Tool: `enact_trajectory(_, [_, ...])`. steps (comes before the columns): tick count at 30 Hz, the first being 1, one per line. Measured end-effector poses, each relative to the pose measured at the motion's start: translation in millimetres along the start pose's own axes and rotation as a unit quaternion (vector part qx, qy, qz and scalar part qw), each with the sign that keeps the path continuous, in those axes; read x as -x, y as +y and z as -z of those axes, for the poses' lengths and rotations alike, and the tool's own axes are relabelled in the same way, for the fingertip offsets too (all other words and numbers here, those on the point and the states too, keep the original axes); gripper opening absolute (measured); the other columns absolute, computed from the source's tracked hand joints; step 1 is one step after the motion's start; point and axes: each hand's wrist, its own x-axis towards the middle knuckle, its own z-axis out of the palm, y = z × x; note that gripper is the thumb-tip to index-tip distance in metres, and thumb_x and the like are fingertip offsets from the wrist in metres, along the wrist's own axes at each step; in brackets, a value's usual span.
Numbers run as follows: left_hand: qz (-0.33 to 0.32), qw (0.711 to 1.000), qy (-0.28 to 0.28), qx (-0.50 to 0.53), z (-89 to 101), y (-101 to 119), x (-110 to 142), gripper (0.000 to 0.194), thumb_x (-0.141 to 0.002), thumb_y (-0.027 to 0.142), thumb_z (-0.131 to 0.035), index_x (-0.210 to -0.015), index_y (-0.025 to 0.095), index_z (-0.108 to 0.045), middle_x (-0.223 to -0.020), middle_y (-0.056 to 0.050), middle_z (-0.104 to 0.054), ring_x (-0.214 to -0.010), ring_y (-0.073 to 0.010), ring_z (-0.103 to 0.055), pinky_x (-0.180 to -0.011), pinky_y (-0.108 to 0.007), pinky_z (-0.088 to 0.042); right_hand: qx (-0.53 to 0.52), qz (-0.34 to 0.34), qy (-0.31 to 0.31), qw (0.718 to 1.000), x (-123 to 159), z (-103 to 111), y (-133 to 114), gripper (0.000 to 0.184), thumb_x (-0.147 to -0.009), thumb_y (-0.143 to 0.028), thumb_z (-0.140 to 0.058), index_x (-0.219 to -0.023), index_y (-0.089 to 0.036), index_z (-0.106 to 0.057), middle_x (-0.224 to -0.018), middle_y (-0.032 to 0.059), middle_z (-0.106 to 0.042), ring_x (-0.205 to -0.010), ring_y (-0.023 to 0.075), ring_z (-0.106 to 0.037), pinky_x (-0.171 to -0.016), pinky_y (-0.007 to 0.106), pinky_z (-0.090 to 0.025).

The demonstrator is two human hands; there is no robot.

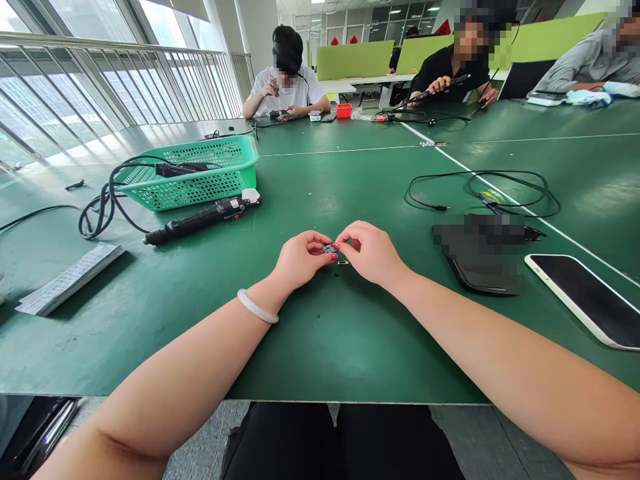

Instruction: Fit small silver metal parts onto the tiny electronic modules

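Note:
My left hand (306, 257) pinches a small dark piece with silvery spots, perhaps a circuit board (330, 249), between thumb and fingers just above the green table (320, 333). From the other side, my right hand (369, 252) has its thumb and forefinger closed at the edge of that piece. Whether the right fingertips grip the board itself or something tiny on it is too small to tell. Directly below the fingertips lies a small, light-rimmed metal part (343, 263) on the tabletop. A white band circles my left wrist.
A black electric screwdriver (200, 220) lies before a green basket (195, 180) with a cable. Folded papers (73, 277) are at left. A phone (590, 297), a dark flat case (480, 257) and a coiled cable (505, 190) lie right. Several people sit across the table.

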Motion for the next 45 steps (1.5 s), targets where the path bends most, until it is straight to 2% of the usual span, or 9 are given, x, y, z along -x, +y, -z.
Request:
enact_trajectory(7, [0.008, 1.0, 0.008, 0.012, -0.1, 0, -1, 0.027, -0.063, 0.022, -0.077, -0.086, 0.018, -0.063, -0.075, -0.001, -0.071, -0.072, -0.0142, -0.065, -0.071, -0.028, -0.049, -0.018, -0.01, 0.031, 0.999, -1, 1, 2, 0.015, -0.084, -0.02, -0.055, -0.079, -0.021, -0.07, -0.083, 0.0028, -0.065, -0.064, 0.0129, -0.049, -0.063, 0.029, -0.041])
enact_trajectory(13, [0.011, 1.0, 0.006, 0.029, -0.3, 1, 0, 0.027, -0.063, 0.022, -0.077, -0.085, 0.018, -0.063, -0.074, 0.0, -0.071, -0.069, -0.0136, -0.064, -0.07, -0.028, -0.049, -0.034, -0.006, 0.02, 0.999, 1, 2, -1, 0.015, -0.083, -0.022, -0.058, -0.082, -0.023, -0.073, -0.086, 0.0026, -0.066, -0.06, 0.012, -0.048, -0.062, 0.029, -0.042])
enact_trajectory(21, [0.01, 0.999, -0.021, 0.04, -0.7, 2, 1, 0.027, -0.065, 0.019, -0.076, -0.088, 0.018, -0.061, -0.077, 0.0, -0.071, -0.07, -0.0131, -0.066, -0.071, -0.028, -0.049, -0.022, -0.011, 0.023, 0.999, 0, 3, -2, 0.008, -0.078, -0.022, -0.063, -0.079, -0.022, -0.071, -0.076, 0.0008, -0.061, -0.061, 0.0122, -0.045, -0.06, 0.028, -0.038])
enact_trajectory(29, [0.016, 0.999, -0.018, 0.038, -0.4, 2, 1, 0.028, -0.063, 0.019, -0.077, -0.086, 0.018, -0.061, -0.074, 0.0, -0.071, -0.069, -0.0133, -0.066, -0.072, -0.028, -0.05, -0.022, 0.009, -0.011, 1.0, 0, 3, -1, 0.012, -0.083, -0.02, -0.055, -0.076, -0.021, -0.064, -0.083, 0.0016, -0.062, -0.063, 0.0122, -0.047, -0.062, 0.028, -0.039])
enact_trajectory(35, [0.02, 1.0, -0.018, 0.016, -1.7, 1, 1, 0.025, -0.064, 0.018, -0.076, -0.085, 0.019, -0.062, -0.082, -0.002, -0.073, -0.074, -0.0152, -0.068, -0.074, -0.029, -0.051, 0.078, 0.072, -0.017, 0.994, -2, 9, 0, 0.016, -0.087, -0.014, -0.047, -0.079, -0.019, -0.06, -0.091, 0.005, -0.063, -0.076, 0.0157, -0.054, -0.066, 0.029, -0.04])
enact_trajectory(40, [0.008, 1.0, -0.013, -0.006, -1.8, 1, 1, 0.024, -0.064, 0.019, -0.077, -0.083, 0.02, -0.063, -0.082, -0.002, -0.073, -0.075, -0.0157, -0.068, -0.075, -0.029, -0.051, 0.212, 0.147, -0.051, 0.965, -3, 12, 3, 0.023, -0.089, -0.012, -0.04, -0.083, -0.017, -0.062, -0.091, 0.0081, -0.064, -0.079, 0.0187, -0.053, -0.066, 0.032, -0.038])
enact_trajectory(45, [-0.005, 1.0, -0.006, -0.028, -0.9, 1, 2, 0.025, -0.062, 0.022, -0.078, -0.082, 0.02, -0.064, -0.083, -0.002, -0.072, -0.077, -0.0162, -0.067, -0.075, -0.029, -0.05, 0.278, 0.196, -0.075, 0.937, -3, 9, -1, 0.027, -0.091, -0.011, -0.037, -0.086, -0.016, -0.063, -0.091, 0.0097, -0.062, -0.078, 0.0194, -0.051, -0.066, 0.033, -0.036])
